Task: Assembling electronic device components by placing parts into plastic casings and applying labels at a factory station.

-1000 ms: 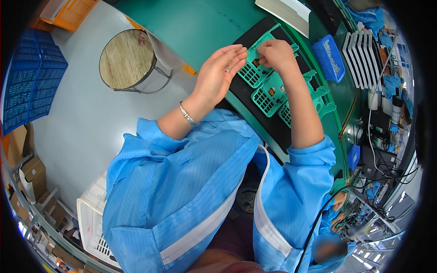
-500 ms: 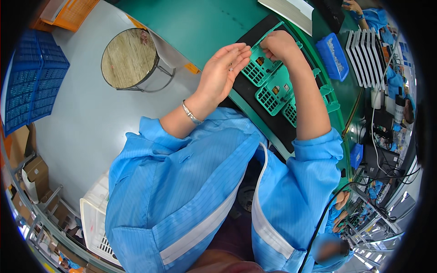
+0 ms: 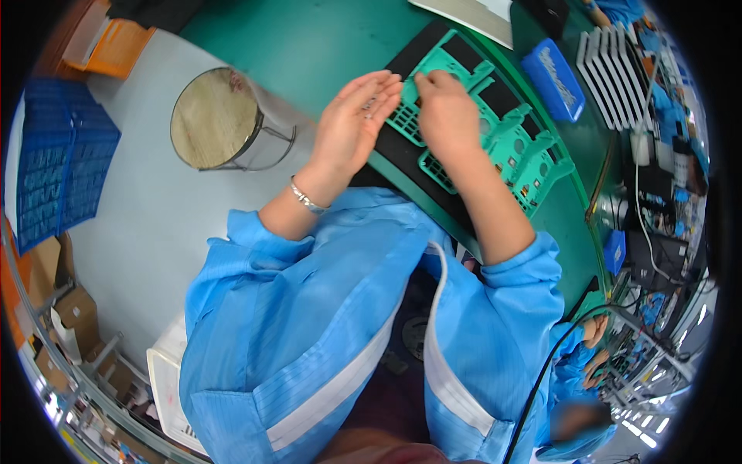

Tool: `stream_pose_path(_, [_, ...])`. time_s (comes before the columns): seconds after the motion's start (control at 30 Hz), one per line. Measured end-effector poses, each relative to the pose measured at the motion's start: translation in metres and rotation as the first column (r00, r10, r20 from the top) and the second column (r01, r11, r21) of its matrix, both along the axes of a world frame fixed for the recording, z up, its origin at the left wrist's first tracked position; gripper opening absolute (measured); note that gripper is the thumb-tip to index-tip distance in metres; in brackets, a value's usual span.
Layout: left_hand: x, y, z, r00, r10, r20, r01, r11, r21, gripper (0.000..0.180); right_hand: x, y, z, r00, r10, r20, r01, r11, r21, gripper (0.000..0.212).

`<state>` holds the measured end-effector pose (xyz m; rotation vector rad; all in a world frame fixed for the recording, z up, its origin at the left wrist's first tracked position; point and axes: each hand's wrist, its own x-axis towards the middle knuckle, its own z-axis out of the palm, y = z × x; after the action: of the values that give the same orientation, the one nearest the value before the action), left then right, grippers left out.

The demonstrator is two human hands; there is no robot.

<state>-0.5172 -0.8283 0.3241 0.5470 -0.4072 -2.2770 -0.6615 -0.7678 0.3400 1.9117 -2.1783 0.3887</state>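
Both hands sit over the green plastic frame (image 3: 495, 116) in my single head view, and that is where the change lies: half a second back the right hand (image 3: 447, 116) was further up the black mat (image 3: 402, 151), and now it has slid down the frame toward me, fingers curled and pinched shut on the frame's near upper edge. The left hand (image 3: 352, 127) has followed, flat and open, fingertips touching the grid part of the frame just beside the right thumb, holding nothing. That frame lies on the mat on the green table (image 3: 309, 39), with a blue box (image 3: 555, 77) just beyond it. I judge the work has moved along the frame, not off it. A round stool (image 3: 212, 117) stands well to the left.
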Motion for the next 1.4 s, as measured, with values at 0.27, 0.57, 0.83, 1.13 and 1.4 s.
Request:
stream_pose_path(0.27, [-0.072, -0.021, 0.040, 0.989, -0.145, 0.026, 0.147, 0.978, -0.149, 0.032, -0.002, 0.044, 0.021, 0.916, 0.128, 0.380, -0.059, 0.981, -0.187, 0.027])
stream_pose_path(0.57, [-0.261, -0.014, 0.089, 0.927, -0.353, 0.123, 0.366, 0.785, -0.500, 0.051, -0.041, 0.237, 0.038, 0.716, -0.355, 0.601, 0.549, 0.818, -0.172, 0.025])
stream_pose_path(0.83, [-0.284, 0.003, 0.088, 0.935, -0.193, 0.299, 0.356, 0.523, -0.775, 0.060, -0.061, 0.288, -0.009, 0.143, -0.394, 0.908, 0.787, 0.601, 0.137, 0.029])
stream_pose_path(1.13, [-0.033, -0.071, 0.030, 0.651, 0.405, 0.642, 0.576, 0.289, -0.765, 0.036, -0.084, 0.258, -0.019, -0.102, -0.112, 0.988, 0.743, 0.652, 0.151, 0.051])
stream_pose_path(1.4, [0.009, -0.030, -0.009, 0.635, 0.149, 0.758, 0.584, 0.549, -0.598, 0.033, -0.079, 0.256, -0.018, -0.310, 0.049, 0.949, 0.732, 0.649, 0.206, 0.053])
